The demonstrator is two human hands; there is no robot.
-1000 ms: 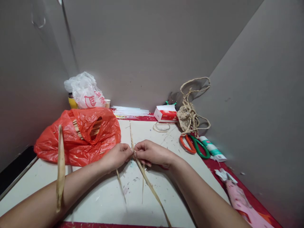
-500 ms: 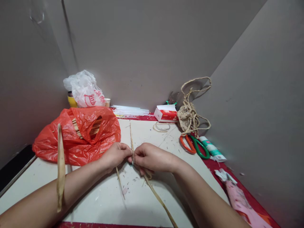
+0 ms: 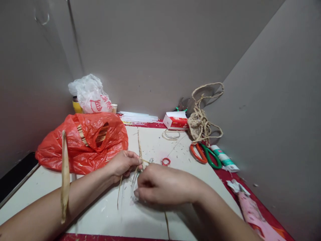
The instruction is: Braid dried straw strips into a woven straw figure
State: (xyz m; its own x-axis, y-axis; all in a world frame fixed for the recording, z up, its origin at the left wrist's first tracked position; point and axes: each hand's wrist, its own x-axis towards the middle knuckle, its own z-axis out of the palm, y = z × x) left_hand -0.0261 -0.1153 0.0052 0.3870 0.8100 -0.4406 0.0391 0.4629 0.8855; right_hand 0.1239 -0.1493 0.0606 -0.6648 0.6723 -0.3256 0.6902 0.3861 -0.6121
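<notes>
A thin braided straw cord [image 3: 139,144] runs toward me over the white board, and my left hand [image 3: 126,164] pinches its near end between thumb and fingers. Just right of it and nearer to me is my right hand [image 3: 160,185], its fingers curled; what they hold, if anything, is hidden. Loose straw strands spread out around the fingertips, one hanging below my left hand [image 3: 119,192] and another [image 3: 167,225] showing below my right. A broad dry leaf strip [image 3: 65,174] lies across my left forearm.
At the left is a red plastic bag [image 3: 75,147] of straw strips. Behind it sits a white bag [image 3: 92,97]. A red ring [image 3: 166,161] lies on the white board [image 3: 100,217]. Farther right are a red box [image 3: 177,121], coiled rope [image 3: 200,125], scissors [image 3: 204,154] and a tube [image 3: 224,159].
My right hand has moved down toward me and turned, away from my left fingertips. The red ring has come into view behind it. My left hand stays at the cord.
</notes>
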